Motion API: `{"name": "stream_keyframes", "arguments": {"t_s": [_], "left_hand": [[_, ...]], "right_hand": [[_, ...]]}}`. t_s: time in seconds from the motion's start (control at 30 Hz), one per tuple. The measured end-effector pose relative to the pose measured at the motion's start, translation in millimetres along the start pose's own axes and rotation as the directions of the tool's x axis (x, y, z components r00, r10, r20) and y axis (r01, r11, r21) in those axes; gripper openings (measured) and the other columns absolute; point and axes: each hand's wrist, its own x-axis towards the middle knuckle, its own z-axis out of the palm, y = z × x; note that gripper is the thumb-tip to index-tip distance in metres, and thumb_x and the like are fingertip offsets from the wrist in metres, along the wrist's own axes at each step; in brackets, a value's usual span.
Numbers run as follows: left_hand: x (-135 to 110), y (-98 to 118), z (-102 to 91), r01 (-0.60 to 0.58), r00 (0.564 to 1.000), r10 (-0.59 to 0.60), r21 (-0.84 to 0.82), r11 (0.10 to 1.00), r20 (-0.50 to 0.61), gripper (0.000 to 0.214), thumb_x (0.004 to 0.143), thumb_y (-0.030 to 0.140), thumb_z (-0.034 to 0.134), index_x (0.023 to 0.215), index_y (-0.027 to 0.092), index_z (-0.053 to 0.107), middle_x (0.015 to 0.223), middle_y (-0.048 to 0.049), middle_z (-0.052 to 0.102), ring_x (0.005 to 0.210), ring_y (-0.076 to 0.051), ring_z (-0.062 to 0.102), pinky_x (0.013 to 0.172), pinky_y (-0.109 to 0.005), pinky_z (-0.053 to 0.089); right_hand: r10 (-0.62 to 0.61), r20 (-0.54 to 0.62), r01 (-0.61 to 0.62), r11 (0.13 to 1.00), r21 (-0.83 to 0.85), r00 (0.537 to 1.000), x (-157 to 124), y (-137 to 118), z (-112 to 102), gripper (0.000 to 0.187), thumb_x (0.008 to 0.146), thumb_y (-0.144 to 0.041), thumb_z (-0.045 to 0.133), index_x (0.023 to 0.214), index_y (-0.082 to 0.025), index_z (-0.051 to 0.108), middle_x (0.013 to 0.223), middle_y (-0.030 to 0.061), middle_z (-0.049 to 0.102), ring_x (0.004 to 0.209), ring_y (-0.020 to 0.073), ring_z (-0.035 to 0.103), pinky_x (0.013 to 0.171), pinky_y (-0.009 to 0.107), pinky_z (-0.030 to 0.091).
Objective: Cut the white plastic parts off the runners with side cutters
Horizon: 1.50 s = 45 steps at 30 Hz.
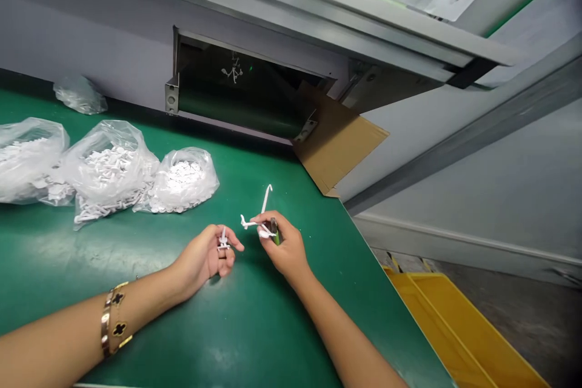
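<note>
Bare forearms [153,294] are crossing smooth tabletop [254,321] below left fingers [234,239] gripping a knobbly white piece [223,242] and right fingers [278,217] clamping a hooked white stem [265,200].

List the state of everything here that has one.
Left hand: curled around small white pieces
Right hand: closed on white branched piece and mostly hidden green tool
Three front bags: holding white parts
Rear bag: contents unclear
Cardboard: slanted
Yellow bin: open-topped, partly visible

Smooth plastic piece [266,200], glossy plastic bags [107,185]
</note>
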Motion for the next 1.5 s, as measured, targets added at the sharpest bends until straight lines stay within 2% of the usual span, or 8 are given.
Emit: {"name": "stream_keyframes", "arguments": {"t_s": [0.2,0.37,0.5,0.57,0.67,0.8,1.13,1.5], "left_hand": [[-1,5,3.8,0.015,0.999,-0.008,0.121,0.993,-0.053,0.027,0.084,0.039,0.049,0.074,0.014,0.049,0.066,0.0016,0.045,0.047,-0.004,0.032,0.041,-0.016,0.024],[-2,1,4.4,0.049,0.998,-0.034,0.406,0.913,-0.046,0.038,0.080,0.050,0.051,0.066,0.015,0.043,0.057,0.0058,0.036,0.043,-0.003,0.024,0.040,-0.016,0.017],[-3,3,4.0,-0.053,0.993,0.098,0.487,0.872,-0.066,0.042,0.079,0.056,0.047,0.065,0.017,0.039,0.052,0.0084,0.026,0.043,-0.004,0.019,0.040,-0.017,0.017],[-4,6,4.3,-0.123,0.976,0.194,0.477,0.870,-0.103,0.040,0.081,0.055,0.043,0.067,0.017,0.041,0.051,0.0086,0.023,0.044,-0.005,0.018,0.041,-0.018,0.017],[-4,10,4.1,-0.194,0.954,0.281,0.494,0.848,-0.109,0.038,0.083,0.054,0.041,0.070,0.018,0.042,0.052,0.0080,0.023,0.046,-0.006,0.019,0.042,-0.018,0.018],[-4,8,2.7,-0.190,0.961,0.264,0.512,0.838,-0.076,0.039,0.084,0.054,0.040,0.071,0.018,0.042,0.054,0.0074,0.025,0.047,-0.006,0.022,0.043,-0.019,0.019],[-5,2,5.4,-0.082,0.990,0.129,0.503,0.860,-0.059,0.041,0.083,0.057,0.039,0.071,0.018,0.038,0.058,0.0074,0.029,0.048,-0.006,0.022,0.044,-0.019,0.021],[-4,2,7.1,-0.047,0.993,0.092,0.484,0.874,-0.070,0.042,0.081,0.058,0.039,0.067,0.018,0.036,0.058,0.0067,0.030,0.048,-0.006,0.023,0.044,-0.020,0.020]], "right_hand": [[-0.361,0.089,0.371,0.914,-0.162,0.928,-4,14,-8,0.021,0.077,-0.010,0.051,0.093,-0.022,0.057,0.085,0.0031,0.063,0.078,0.0161,0.055,0.069,0.030,0.040],[-0.443,0.196,0.479,0.852,-0.211,0.875,-7,15,-12,0.030,0.076,-0.007,0.050,0.100,-0.024,0.056,0.095,0.0032,0.062,0.082,0.0162,0.055,0.071,0.032,0.038],[-0.379,0.139,0.400,0.897,-0.188,0.915,-12,8,-17,0.037,0.077,-0.010,0.048,0.111,-0.024,0.049,0.115,0.0091,0.051,0.085,0.0169,0.052,0.072,0.032,0.041],[-0.302,0.109,0.317,0.933,-0.172,0.947,-13,3,-17,0.025,0.077,-0.013,0.045,0.100,-0.021,0.050,0.099,0.0086,0.055,0.081,0.0178,0.051,0.068,0.031,0.041],[-0.089,0.184,0.142,0.945,-0.296,0.979,-15,-3,-12,0.007,0.073,-0.015,0.042,0.075,-0.021,0.044,0.070,0.0023,0.050,0.065,0.0169,0.046,0.058,0.029,0.036],[0.084,0.293,0.057,0.895,-0.443,0.952,-17,-9,-2,0.008,0.070,-0.020,0.046,0.073,-0.021,0.038,0.070,0.0008,0.048,0.062,0.0155,0.044,0.055,0.027,0.033],[0.043,0.335,0.116,0.891,-0.440,0.941,-23,-14,6,0.014,0.072,-0.029,0.049,0.071,-0.022,0.036,0.068,0.0003,0.048,0.059,0.0143,0.046,0.051,0.025,0.030],[0.057,0.397,0.146,0.874,-0.463,0.916,-23,-10,7,0.009,0.075,-0.025,0.044,0.072,-0.021,0.037,0.071,0.0021,0.052,0.060,0.0151,0.048,0.051,0.025,0.032]]}}
